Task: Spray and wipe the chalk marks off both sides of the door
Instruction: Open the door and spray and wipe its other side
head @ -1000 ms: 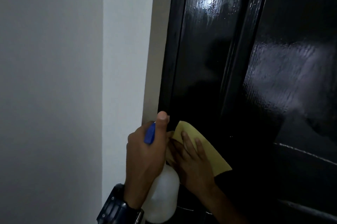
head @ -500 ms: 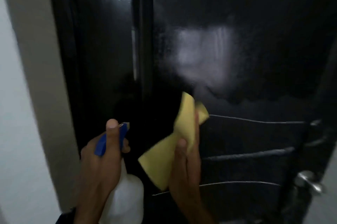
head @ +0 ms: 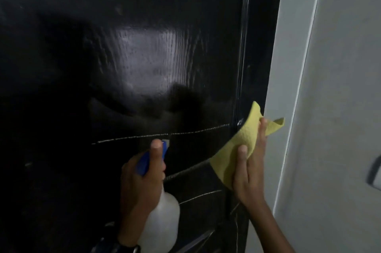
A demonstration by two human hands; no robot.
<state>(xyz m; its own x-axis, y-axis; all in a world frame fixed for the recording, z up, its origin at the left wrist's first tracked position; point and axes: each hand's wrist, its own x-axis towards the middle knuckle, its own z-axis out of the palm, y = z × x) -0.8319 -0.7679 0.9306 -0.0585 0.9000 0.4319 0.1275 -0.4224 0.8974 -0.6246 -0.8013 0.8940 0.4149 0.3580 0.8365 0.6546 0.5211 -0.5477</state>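
A glossy black door fills most of the view, with a wet sheen in its middle. A thin white chalk line runs across it, and fainter chalk lines lie lower down. My left hand grips a white spray bottle with a blue trigger head, its nozzle pointing at the door just below the upper chalk line. My right hand holds a yellow cloth against the door's right edge, thumb on the cloth.
A pale grey wall stands to the right of the door's dark frame. A wall fitting sits at the right edge of the view. A dark watch is on my left wrist.
The view has swung from the door's left frame across to its right edge. Both hands moved right with it; the cloth went from pressed flat on the door to held at the right edge.
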